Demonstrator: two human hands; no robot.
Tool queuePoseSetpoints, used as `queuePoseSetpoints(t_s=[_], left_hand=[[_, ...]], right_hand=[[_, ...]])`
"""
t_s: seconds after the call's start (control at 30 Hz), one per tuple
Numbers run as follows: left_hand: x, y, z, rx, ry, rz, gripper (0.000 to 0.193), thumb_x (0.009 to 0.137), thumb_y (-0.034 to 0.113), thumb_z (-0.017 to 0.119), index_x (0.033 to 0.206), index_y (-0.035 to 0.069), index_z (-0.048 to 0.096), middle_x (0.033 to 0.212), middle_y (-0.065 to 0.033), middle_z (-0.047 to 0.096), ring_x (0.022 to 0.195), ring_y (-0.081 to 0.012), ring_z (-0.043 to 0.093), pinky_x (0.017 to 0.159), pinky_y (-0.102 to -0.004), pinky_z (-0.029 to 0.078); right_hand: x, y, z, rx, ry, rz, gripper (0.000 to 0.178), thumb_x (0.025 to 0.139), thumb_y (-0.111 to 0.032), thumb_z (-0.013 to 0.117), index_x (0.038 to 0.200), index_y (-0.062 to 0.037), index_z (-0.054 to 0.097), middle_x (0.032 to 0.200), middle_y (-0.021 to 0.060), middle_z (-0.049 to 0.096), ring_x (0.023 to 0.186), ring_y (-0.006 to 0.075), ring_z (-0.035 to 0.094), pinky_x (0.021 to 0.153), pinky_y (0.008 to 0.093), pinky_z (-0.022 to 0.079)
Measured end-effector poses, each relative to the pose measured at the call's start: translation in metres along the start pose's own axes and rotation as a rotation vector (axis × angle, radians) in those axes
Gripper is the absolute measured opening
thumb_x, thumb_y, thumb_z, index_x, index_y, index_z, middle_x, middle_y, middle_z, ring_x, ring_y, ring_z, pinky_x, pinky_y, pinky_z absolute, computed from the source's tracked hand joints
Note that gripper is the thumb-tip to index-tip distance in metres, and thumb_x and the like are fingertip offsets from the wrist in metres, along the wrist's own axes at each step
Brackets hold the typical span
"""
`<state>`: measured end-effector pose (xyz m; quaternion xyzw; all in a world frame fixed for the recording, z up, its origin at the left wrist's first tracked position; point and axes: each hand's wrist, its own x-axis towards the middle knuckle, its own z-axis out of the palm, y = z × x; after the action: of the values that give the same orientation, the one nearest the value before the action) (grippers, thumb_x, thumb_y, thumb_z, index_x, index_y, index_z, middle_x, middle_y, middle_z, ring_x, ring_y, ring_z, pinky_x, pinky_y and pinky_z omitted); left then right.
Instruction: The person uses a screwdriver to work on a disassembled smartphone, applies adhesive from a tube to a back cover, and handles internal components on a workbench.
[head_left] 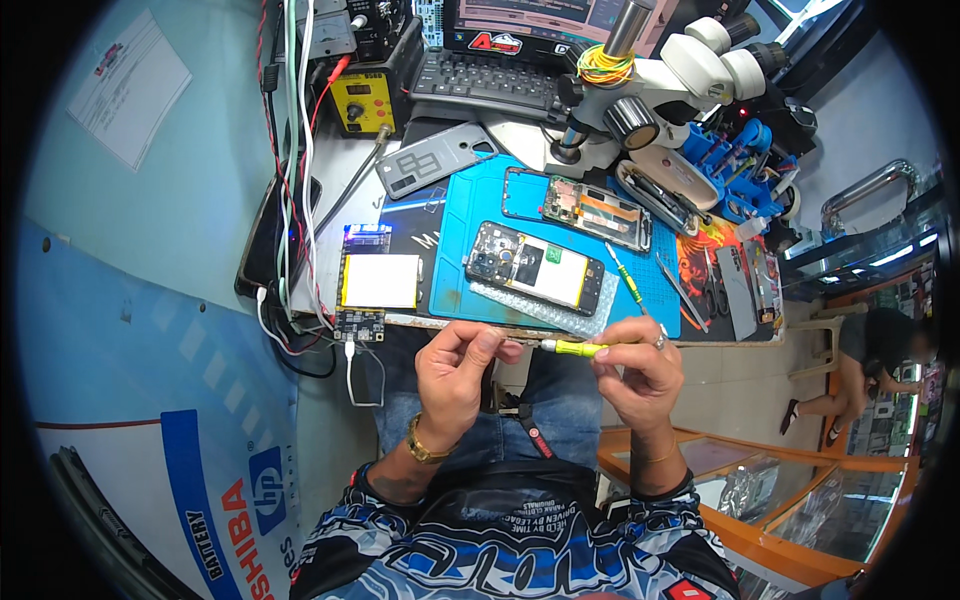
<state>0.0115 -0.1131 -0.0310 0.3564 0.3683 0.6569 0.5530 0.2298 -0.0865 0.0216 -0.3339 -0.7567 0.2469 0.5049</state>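
Seen from above at a crowded repair desk (520, 140), a person pinches a yellow-green pen-shaped tool (575, 349) in the right hand (640, 378), thumb and fingers closed on its handle. The tool is held up just in front of the desk's near edge, at five o'clock from an opened phone (540, 268), its long axis nearly level from three o'clock to nine, its silver end pointing to nine, toward the left hand (455, 380). That hand is drawn into a pinch, thumb against bent fingers, close to the tool's silver end; whether it grips something small cannot be told. Beyond the hands, the opened phone lies aslant from ten o'clock to four, partly over bubble wrap (600, 319) on a blue mat (455, 230). At three o'clock from the phone lies a slim yellow-green handled tool (628, 276), aligned from eleven to five, with tweezers (683, 290) farther out. A dismantled phone (600, 214) lies between one and two o'clock, a gray back cover (437, 162) between ten and eleven, and a white rectangular pack (381, 280) at nine; a microscope (690, 68) stands farther back at one.
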Motion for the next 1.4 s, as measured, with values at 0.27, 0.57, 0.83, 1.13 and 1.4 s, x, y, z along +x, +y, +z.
queuePoseSetpoints(t_s=[0.27, 0.57, 0.83, 1.13, 1.4], left_hand=[[0.001, 0.003, -0.004, -0.037, -0.023, -0.038, 0.016, 0.102, 0.013, 0.066, 0.102, -0.003, 0.066, 0.087, -0.0131, 0.073, 0.078, -0.0169, 0.070, 0.076, -0.0308, 0.058], [-0.003, 0.003, -0.002, 0.057, -0.087, 0.037, 0.014, 0.103, 0.009, 0.063, 0.104, -0.004, 0.067, 0.090, -0.0128, 0.076, 0.085, -0.0152, 0.073, 0.081, -0.0298, 0.059], [0.010, -0.005, 0.003, 0.982, -0.164, 0.557, 0.051, 0.095, 0.036, 0.070, 0.131, 0.000, 0.064, 0.119, -0.0138, 0.070, 0.109, -0.0295, 0.066, 0.093, -0.0411, 0.050], [0.021, -0.034, 0.038, 1.411, -0.256, 0.595, 0.071, 0.085, 0.049, 0.075, 0.135, 0.002, 0.060, 0.145, -0.0134, 0.054, 0.138, -0.0289, 0.044, 0.108, -0.0525, 0.027], [0.022, -0.035, 0.036, 1.392, -0.243, 0.596, 0.069, 0.084, 0.049, 0.075, 0.134, 0.003, 0.061, 0.145, -0.0112, 0.054, 0.137, -0.0277, 0.045, 0.107, -0.0520, 0.029]], right_hand=[[0.003, 0.002, 0.001, 0.090, -0.073, -0.053, 0.032, 0.066, 0.014, 0.074, 0.090, -0.0060, 0.073, 0.099, 0.0117, 0.069, 0.094, 0.0272, 0.072, 0.082, 0.0373, 0.059], [0.002, 0.001, -0.002, 0.074, -0.015, 0.052, 0.029, 0.068, 0.011, 0.075, 0.092, -0.0051, 0.072, 0.092, 0.0111, 0.070, 0.087, 0.0255, 0.072, 0.081, 0.0347, 0.058], [0.054, -0.005, -0.024, -0.309, -0.077, 0.040, 0.017, 0.078, 0.006, 0.073, 0.092, -0.0031, 0.069, 0.084, 0.0094, 0.068, 0.074, 0.0205, 0.068, 0.066, 0.0324, 0.052], [0.116, 0.023, -0.004, -0.413, -0.378, -0.084, 0.013, 0.081, -0.007, 0.076, 0.089, -0.0054, 0.066, 0.084, 0.0078, 0.066, 0.068, 0.0263, 0.063, 0.062, 0.0383, 0.050], [0.120, 0.031, 0.002, -0.435, -0.442, -0.076, 0.016, 0.079, -0.009, 0.077, 0.090, -0.0066, 0.066, 0.084, 0.0082, 0.066, 0.071, 0.0278, 0.063, 0.063, 0.0402, 0.050]])
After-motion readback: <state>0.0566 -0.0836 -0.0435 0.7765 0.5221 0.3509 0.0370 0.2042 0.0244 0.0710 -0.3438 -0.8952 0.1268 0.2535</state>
